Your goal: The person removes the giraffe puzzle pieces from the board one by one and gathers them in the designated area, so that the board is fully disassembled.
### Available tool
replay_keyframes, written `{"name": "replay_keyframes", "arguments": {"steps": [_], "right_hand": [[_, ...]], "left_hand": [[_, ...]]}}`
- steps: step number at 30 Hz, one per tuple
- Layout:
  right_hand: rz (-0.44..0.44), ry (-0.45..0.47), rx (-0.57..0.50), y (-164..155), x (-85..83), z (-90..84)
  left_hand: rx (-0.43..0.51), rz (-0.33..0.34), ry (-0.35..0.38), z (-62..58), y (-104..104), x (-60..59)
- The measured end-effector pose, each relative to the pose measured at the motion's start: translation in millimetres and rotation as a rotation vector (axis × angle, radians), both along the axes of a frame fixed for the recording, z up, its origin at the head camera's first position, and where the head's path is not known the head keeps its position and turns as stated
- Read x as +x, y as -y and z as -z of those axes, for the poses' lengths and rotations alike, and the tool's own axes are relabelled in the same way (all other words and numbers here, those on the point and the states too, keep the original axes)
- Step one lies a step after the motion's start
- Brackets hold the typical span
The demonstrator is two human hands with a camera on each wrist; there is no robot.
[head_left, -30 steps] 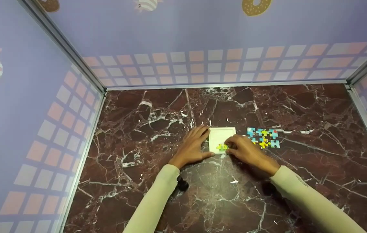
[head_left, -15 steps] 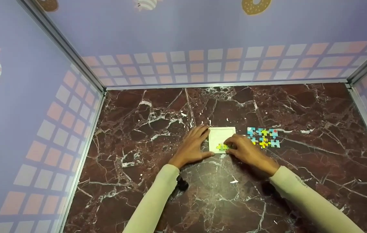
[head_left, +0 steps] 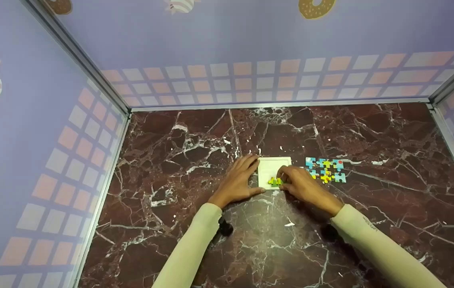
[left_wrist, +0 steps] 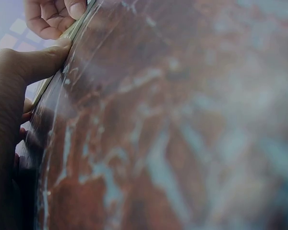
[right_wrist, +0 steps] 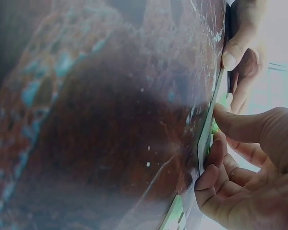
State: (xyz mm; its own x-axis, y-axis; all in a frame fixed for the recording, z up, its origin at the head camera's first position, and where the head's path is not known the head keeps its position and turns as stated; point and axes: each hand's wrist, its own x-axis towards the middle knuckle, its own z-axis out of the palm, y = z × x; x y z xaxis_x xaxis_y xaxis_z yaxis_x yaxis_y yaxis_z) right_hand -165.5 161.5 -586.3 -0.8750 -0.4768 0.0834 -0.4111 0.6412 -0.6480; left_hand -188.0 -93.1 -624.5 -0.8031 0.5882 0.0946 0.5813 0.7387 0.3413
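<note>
- The left hand (head_left: 237,181) lies flat on the dark marbled counter (head_left: 171,168), its fingers straight against the left edge of the white puzzle tray (head_left: 271,167) and its thumb at the tray's near corner. The grip is open; it braces the tray and grasps nothing.
- The tray sits near the middle of the counter, flat between the two hands. It looks thin, light and fairly stiff, so it would likely slide on the polished stone unless held by its edges.
- A green-yellow puzzle piece (head_left: 275,182) rests in the tray's near part, under the fingertips of the right hand (head_left: 301,185). Those fingers are curled, with their tips on the piece; whether they pinch or only press it cannot be told.
- The piece seems small, flat and light, best taken by its rim between thumb and forefinger.
- Just right of the tray lie the loose pieces (head_left: 326,170), blue, yellow and red, clustered close together.
</note>
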Motion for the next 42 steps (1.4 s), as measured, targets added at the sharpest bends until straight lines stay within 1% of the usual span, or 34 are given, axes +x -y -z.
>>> {"name": "replay_keyframes", "arguments": {"steps": [4, 8, 11, 15, 20, 24, 26, 29, 32, 36, 39, 42], "right_hand": [[0.016, 0.012, -0.026, -1, 2.0, -0.3], [0.033, 0.020, -0.085, -2, 4.2, 0.4], [0.038, 0.003, -0.121, -1, 4.7, 1.4], [0.038, -0.027, -0.137, -1, 5.0, 2.6], [0.079, -0.013, -0.178, -5, 7.5, 2.2], [0.114, -0.055, -0.236, -14, 9.0, 0.9], [0.123, -0.087, -0.265, -19, 9.3, -0.1], [0.140, -0.107, -0.299, -28, 10.1, -2.1], [0.176, -0.106, -0.301, -38, 10.8, -3.3], [0.235, -0.079, -0.309, -52, 12.6, -5.0], [0.275, -0.062, -0.306, -63, 14.5, -6.1], [0.304, -0.071, -0.286, -73, 17.0, -5.9]], "left_hand": [[0.002, -0.001, 0.000, 0.3, 0, 0.0], [0.005, 0.000, 0.000, 0.4, -1, -0.3], [0.003, -0.001, -0.004, 0.5, -1, -0.9], [0.009, 0.002, -0.007, 0.6, 0, -1.0], [0.007, 0.010, -0.015, 0.2, 0, -1.0], [0.003, 0.010, -0.011, -0.6, -1, -1.0], [0.003, 0.004, 0.002, -0.8, -1, -0.7], [0.004, -0.007, 0.021, -0.8, -1, 0.1], [0.005, -0.017, 0.034, -0.9, -1, 0.5], [0.009, -0.022, 0.040, -1.2, -2, 0.4], [0.012, -0.018, 0.036, -0.4, -1, -0.2], [0.011, -0.013, 0.023, 0.5, -1, -0.7]]}}
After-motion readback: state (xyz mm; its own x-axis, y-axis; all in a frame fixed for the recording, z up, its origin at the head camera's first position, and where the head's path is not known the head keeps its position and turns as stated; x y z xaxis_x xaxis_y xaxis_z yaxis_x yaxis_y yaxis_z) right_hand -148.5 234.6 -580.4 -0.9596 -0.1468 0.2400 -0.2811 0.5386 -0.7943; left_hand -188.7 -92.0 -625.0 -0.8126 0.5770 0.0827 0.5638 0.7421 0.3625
